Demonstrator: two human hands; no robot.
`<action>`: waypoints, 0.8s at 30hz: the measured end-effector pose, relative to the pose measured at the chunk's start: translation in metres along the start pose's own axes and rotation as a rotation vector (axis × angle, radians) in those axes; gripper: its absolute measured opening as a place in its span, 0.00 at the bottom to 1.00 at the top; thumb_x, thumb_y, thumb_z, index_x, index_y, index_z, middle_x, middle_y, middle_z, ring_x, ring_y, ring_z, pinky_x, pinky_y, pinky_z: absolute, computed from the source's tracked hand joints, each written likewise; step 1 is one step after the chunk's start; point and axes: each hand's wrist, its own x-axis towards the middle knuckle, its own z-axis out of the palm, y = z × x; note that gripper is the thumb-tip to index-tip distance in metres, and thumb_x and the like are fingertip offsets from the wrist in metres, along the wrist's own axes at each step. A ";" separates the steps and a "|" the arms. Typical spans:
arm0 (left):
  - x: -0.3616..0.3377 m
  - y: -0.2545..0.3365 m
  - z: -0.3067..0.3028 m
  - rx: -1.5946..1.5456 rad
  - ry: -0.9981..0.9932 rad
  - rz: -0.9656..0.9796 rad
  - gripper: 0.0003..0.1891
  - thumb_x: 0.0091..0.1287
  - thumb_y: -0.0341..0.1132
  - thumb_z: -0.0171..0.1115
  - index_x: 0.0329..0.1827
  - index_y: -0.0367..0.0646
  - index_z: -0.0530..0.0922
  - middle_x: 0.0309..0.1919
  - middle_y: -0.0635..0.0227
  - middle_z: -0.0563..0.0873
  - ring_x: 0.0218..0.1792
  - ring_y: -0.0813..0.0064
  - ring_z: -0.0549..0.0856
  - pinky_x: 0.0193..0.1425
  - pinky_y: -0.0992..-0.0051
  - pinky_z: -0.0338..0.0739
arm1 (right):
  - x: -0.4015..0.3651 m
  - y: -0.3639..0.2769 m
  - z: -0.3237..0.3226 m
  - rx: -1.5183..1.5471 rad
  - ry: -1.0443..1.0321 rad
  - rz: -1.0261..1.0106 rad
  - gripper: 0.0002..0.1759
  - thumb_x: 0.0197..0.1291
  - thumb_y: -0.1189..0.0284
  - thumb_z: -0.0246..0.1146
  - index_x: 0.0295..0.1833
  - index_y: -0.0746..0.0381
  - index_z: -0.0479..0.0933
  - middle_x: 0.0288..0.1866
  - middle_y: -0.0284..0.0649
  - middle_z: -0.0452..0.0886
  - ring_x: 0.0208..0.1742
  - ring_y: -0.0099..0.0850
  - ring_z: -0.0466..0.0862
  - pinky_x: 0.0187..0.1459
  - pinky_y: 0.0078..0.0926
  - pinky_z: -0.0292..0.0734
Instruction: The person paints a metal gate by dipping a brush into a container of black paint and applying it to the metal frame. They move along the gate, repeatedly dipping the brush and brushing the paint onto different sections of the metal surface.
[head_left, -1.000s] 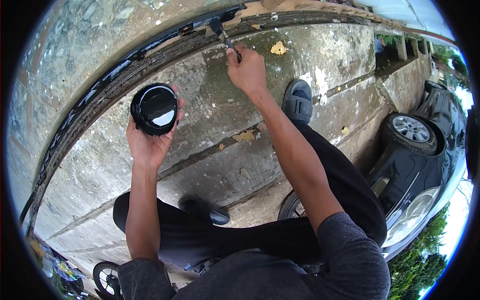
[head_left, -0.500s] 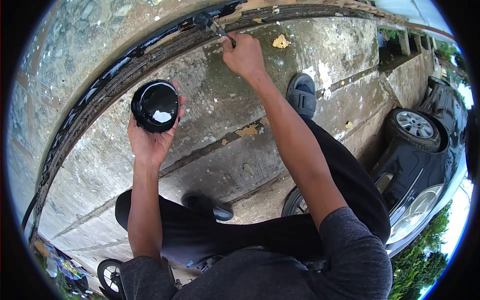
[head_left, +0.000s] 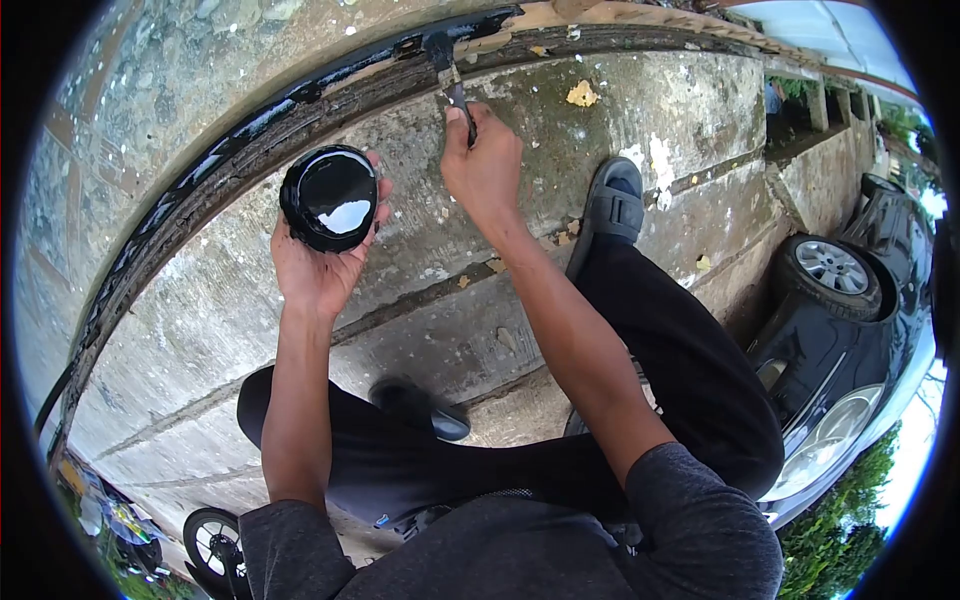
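My left hand (head_left: 322, 270) is closed around a round can of glossy black paint (head_left: 335, 195), its open top facing up toward me. In my right hand (head_left: 485, 165) is a paintbrush (head_left: 456, 90), pinched by the handle. Its black bristles press against the long wooden strip (head_left: 380, 75) along the base of the wall. Wet black paint (head_left: 490, 22) coats the strip to the left of the brush and a little past it, with bare tan wood (head_left: 600, 14) farther right. The far side of the can hides part of my left fingers.
A pebbled wall (head_left: 190, 70) rises behind the strip. My sandalled foot (head_left: 613, 205) stands on the stained concrete (head_left: 420, 280), where paint flakes (head_left: 582, 94) lie. A dark car (head_left: 840, 330) is at the right; a motorbike wheel (head_left: 215, 545) shows at lower left.
The brush has shifted right and turned more upright, with my right hand slightly lower. My left hand and the can appear a little higher and farther right in view.
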 end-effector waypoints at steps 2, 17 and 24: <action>-0.002 0.001 0.000 -0.013 -0.030 -0.003 0.32 0.81 0.52 0.36 0.71 0.31 0.67 0.68 0.42 0.74 0.60 0.43 0.81 0.57 0.55 0.87 | -0.004 -0.005 0.031 -0.051 -0.007 -0.039 0.13 0.68 0.69 0.59 0.37 0.70 0.79 0.21 0.54 0.77 0.25 0.53 0.82 0.31 0.43 0.73; -0.027 0.031 -0.005 -0.136 -0.114 0.072 0.30 0.81 0.50 0.36 0.72 0.33 0.66 0.69 0.42 0.72 0.63 0.41 0.79 0.59 0.52 0.85 | -0.031 -0.039 0.027 -0.093 -0.067 -0.096 0.10 0.64 0.72 0.61 0.39 0.70 0.80 0.23 0.58 0.80 0.28 0.59 0.83 0.31 0.49 0.75; -0.035 0.032 0.002 -0.139 -0.083 0.079 0.29 0.81 0.47 0.36 0.72 0.32 0.66 0.69 0.43 0.72 0.61 0.43 0.81 0.60 0.55 0.85 | 0.029 0.003 -0.013 -0.207 -0.038 -0.017 0.15 0.64 0.67 0.62 0.34 0.70 0.82 0.24 0.55 0.81 0.30 0.55 0.84 0.35 0.46 0.75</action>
